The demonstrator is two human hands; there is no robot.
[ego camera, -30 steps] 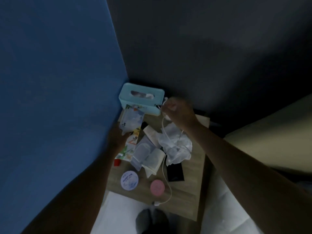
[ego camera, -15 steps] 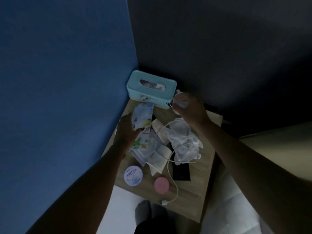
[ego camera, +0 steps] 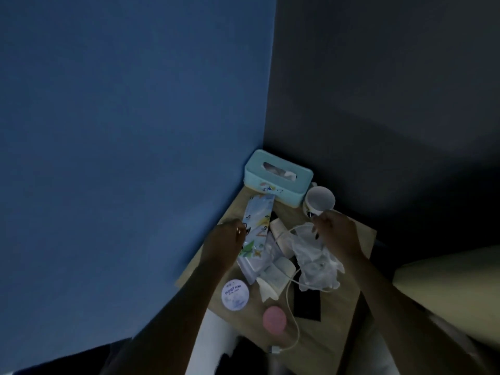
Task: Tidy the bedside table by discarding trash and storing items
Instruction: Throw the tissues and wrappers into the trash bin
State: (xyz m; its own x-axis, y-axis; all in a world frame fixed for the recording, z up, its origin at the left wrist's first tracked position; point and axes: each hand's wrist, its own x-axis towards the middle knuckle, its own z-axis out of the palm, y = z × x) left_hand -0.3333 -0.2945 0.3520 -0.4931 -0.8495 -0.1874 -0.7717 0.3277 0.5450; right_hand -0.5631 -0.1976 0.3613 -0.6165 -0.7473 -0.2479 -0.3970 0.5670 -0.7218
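The wooden bedside table (ego camera: pixel 332 336) is cluttered. My left hand (ego camera: pixel 226 243) pinches the edge of a printed foil packet (ego camera: pixel 257 215) that lies in front of the teal tissue box (ego camera: pixel 278 178). My right hand (ego camera: pixel 338 235) holds a white cup (ego camera: pixel 319 200) by its lower rim, tilted with its mouth toward me, beside the tissue box. Under that hand lies a crumpled white tissue (ego camera: pixel 315 262). More packets and papers (ego camera: pixel 270 269) are piled in the middle.
A round white cream jar (ego camera: pixel 234 294), a pink round lid (ego camera: pixel 274 318), a black card (ego camera: pixel 307 303) and a white cable (ego camera: pixel 293 320) with its plug at the front edge lie on the table. Blue wall left, dark wall behind, bedding (ego camera: pixel 446 288) at right.
My right hand has drawn back from the tissue box's corner with the white cup now in plain sight. My left hand stays at the foil packet. The camera view has shifted.
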